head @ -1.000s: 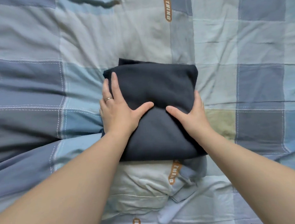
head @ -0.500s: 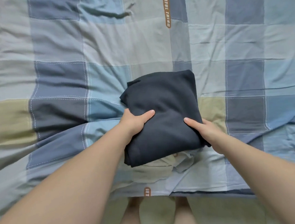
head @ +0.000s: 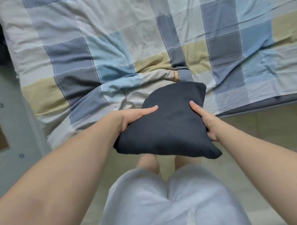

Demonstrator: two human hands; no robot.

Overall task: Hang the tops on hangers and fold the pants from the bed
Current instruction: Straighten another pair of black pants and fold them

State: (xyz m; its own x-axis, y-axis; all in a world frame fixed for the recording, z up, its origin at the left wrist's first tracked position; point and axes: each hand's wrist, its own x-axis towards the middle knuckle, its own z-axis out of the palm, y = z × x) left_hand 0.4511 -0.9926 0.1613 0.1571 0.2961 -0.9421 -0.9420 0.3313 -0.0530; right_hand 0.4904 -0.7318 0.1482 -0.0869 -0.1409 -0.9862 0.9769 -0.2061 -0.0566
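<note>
folded pants (head: 164, 125) were a dark navy bundle held in the air between both hands, just off the near edge of the bed (head: 103, 45). left hand (head: 128, 117) gripped the left side, thumb on top. right hand (head: 204, 119) clamped the right side. below was bare floor (head: 270, 129) and the person's grey shorts (head: 169, 203). plaid cover lay rumpled behind, wall (head: 3, 123) off to the left.

Both forearms are bare, with no sleeves showing as far up as the frame reaches. The left hand (head: 126, 116) and right hand (head: 206, 120) wear no gloves. Loose, pale grey-blue shorts (head: 169, 203) cover the thighs; the lower legs are bare.
</note>
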